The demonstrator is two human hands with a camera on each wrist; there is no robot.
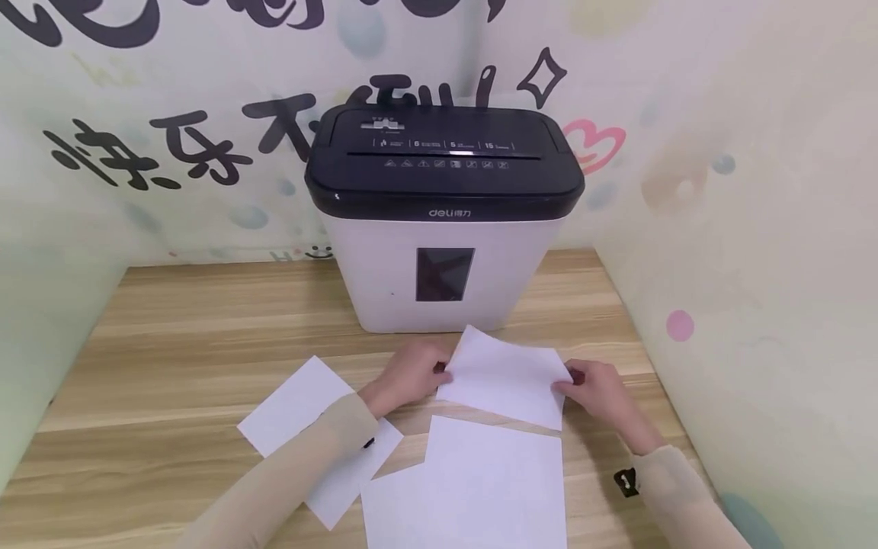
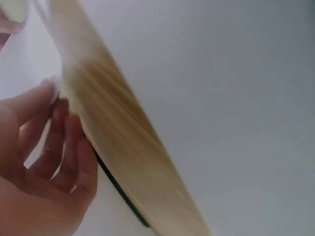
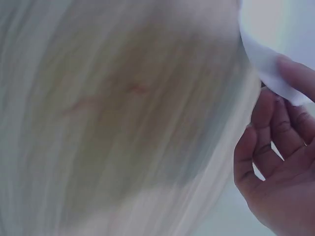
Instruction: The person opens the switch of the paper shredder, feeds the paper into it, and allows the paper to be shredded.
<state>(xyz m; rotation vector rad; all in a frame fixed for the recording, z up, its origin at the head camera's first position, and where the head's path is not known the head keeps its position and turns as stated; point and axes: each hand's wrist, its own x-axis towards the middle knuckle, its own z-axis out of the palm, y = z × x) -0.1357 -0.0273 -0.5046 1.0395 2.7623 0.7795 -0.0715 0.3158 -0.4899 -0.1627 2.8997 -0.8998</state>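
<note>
Between both hands a white sheet of paper (image 1: 507, 374) is held in front of the shredder, its far edge sagging in a curve. My left hand (image 1: 414, 371) pinches its left edge between thumb and fingers, as the left wrist view also shows at the paper's edge (image 2: 37, 54). At the opposite side my right hand (image 1: 597, 387) pinches the right edge; in the right wrist view the paper (image 3: 275, 64) bends under the thumb. The paper shredder (image 1: 446, 259), white with a black top and a feed slot (image 1: 446, 155), stands just behind.
More white sheets (image 1: 497, 488) lie overlapping at the table's front. Another pair of sheets (image 1: 295, 408) lies at the left, partly under my left forearm. Walls with printed lettering rise behind the wooden table (image 1: 171, 328), and a plain wall (image 1: 754, 267) borders its right side.
</note>
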